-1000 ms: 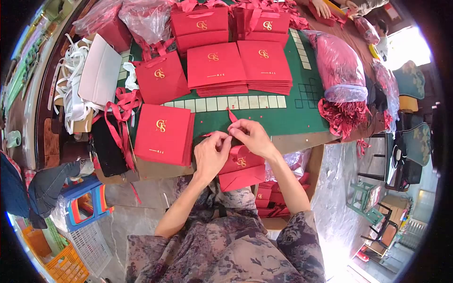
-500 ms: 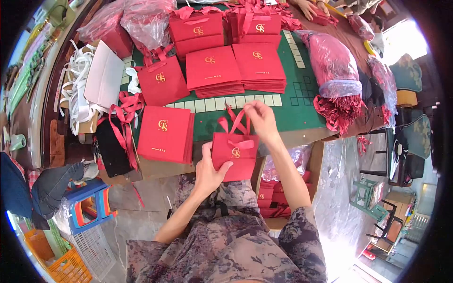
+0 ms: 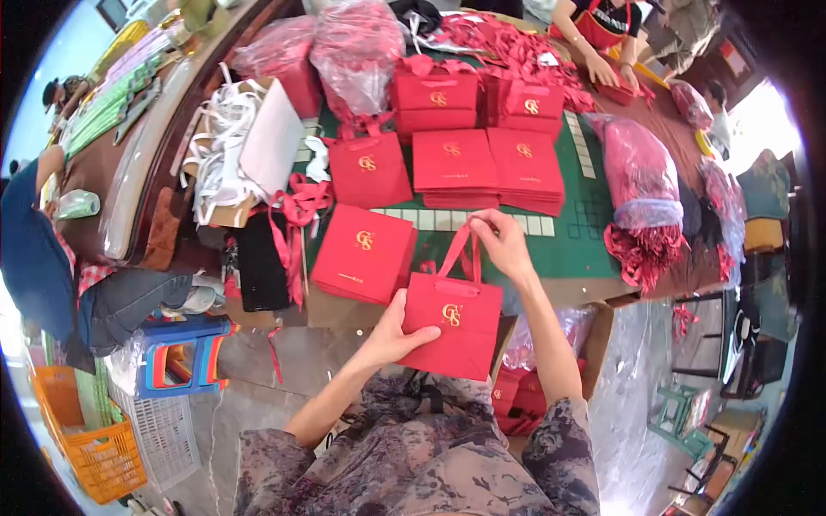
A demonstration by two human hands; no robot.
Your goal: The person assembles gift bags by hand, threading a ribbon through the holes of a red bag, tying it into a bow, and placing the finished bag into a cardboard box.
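A red paper gift bag [image 3: 465,344] with a gold monogram hangs upright between my hands at the table's front edge. My left hand [image 3: 396,334] grips its left side, thumb across the front. With thumb and fingers pinched, my right hand [image 3: 503,245] holds up the red ribbon handle [image 3: 460,254]. Just beyond the bag, to its left, lies a stack of flat red bags [image 3: 360,254]. Behind are two more flat stacks, one on the left [image 3: 454,168] and one on the right [image 3: 527,170], and a single bag with a ribbon [image 3: 370,172].
A box of white ribbons [image 3: 228,155] stands at left. Plastic-wrapped red bundles lie at the back and at right [image 3: 641,163]. A carton [image 3: 594,344] with red bags sits below the table edge, right. A co-worker's hands [image 3: 602,73] work at the far right.
The ribbon handle is now pulled up taut, and the bag's front faces me in full. The view has shifted, so the table's things appear further right and lower.
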